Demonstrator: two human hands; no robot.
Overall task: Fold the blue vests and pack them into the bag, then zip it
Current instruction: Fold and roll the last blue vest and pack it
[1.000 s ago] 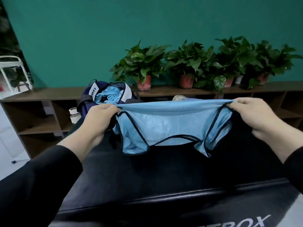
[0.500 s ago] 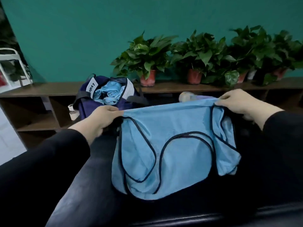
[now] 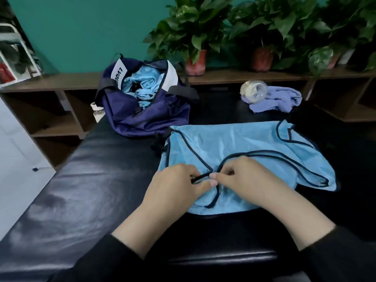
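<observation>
One blue vest (image 3: 240,143) lies spread flat on the black counter (image 3: 97,180), at the folding step.
Left hand (image 3: 179,184) and right hand (image 3: 244,180), side by side, pinch its near dark-trimmed edge; next, probably fold it far-ward. Far left, the open navy bag (image 3: 146,115) holds rolled blue vests (image 3: 144,86), unzipped.

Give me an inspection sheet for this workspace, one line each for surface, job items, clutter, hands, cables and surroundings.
Surface: dark padded bench, glossy.
Job's things: blue vest spread flat on the bench; navy bag open at the far left with rolled blue vests inside.
Clutter: clear bottle lying on a purple cloth.
Grippers: left hand and right hand both pinch the vest's dark trim near its front edge.
Cables: nothing seen.
Surroundings: wooden shelf, potted plants, teal wall.
</observation>
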